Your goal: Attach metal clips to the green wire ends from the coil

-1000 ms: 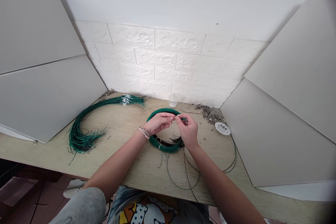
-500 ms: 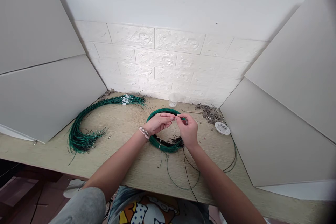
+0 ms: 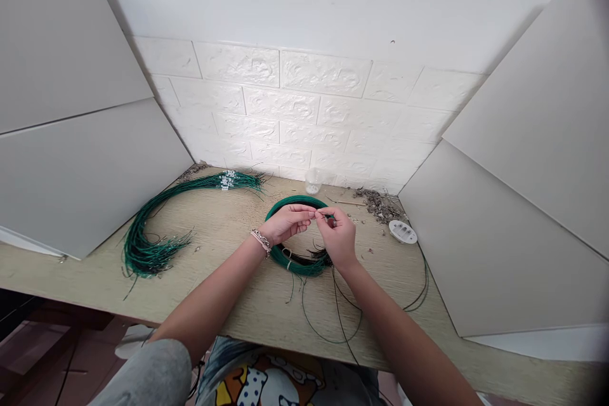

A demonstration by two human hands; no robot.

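Observation:
My left hand (image 3: 287,223) and my right hand (image 3: 339,236) meet fingertip to fingertip above a coil of green cord (image 3: 285,257) on the wooden table (image 3: 228,304). Both hands are pinched on a thin cord end (image 3: 322,214) held between them; any small part on it is too tiny to make out. A thin dark cord (image 3: 328,317) trails from under my right hand across the table toward me. My left wrist wears a pink bracelet (image 3: 261,240).
A long bundle of green cords (image 3: 157,228) with white pieces lies curved at the left. A small clear cup (image 3: 314,181) stands by the brick wall, a white round lid (image 3: 402,231) at the right, debris (image 3: 378,203) near it. Grey panels (image 3: 514,228) flank both sides.
Almost nothing has moved. My right fingers have shifted slightly at the pinch point; both hands stay over the green coil.

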